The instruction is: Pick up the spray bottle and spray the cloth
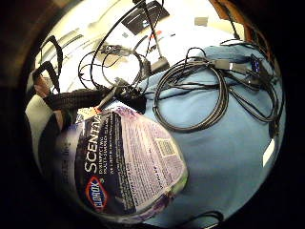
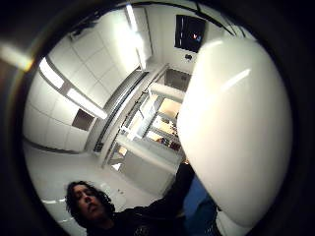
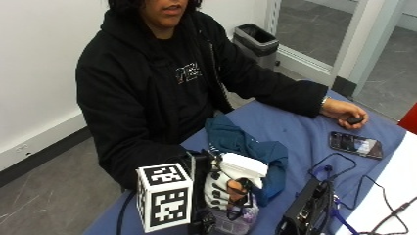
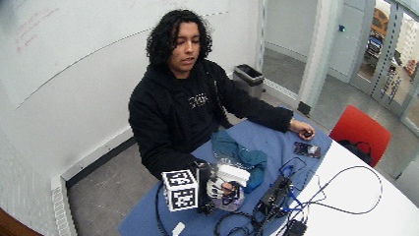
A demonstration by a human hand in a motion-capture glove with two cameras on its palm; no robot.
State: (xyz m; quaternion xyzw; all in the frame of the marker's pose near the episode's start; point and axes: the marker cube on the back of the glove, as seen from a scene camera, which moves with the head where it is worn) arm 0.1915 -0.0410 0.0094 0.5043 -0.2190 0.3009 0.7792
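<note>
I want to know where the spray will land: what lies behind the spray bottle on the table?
Behind the spray bottle, gripped by the right hand, a crumpled teal cloth lies on the blue table. The bottle's white head hides the cloth's near edge.

Clorox spray bottle (image 1: 126, 164) (purple-labelled) over blue cloth (image 1: 224, 157)

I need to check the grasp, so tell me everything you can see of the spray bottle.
The spray bottle stands roughly upright above the blue table cover, gripped by the gloved right hand. It has a white plastic trigger head and a clear body with a purple-and-dark label, printed Clorox Scentiva. The teal cloth lies just behind it.
</note>
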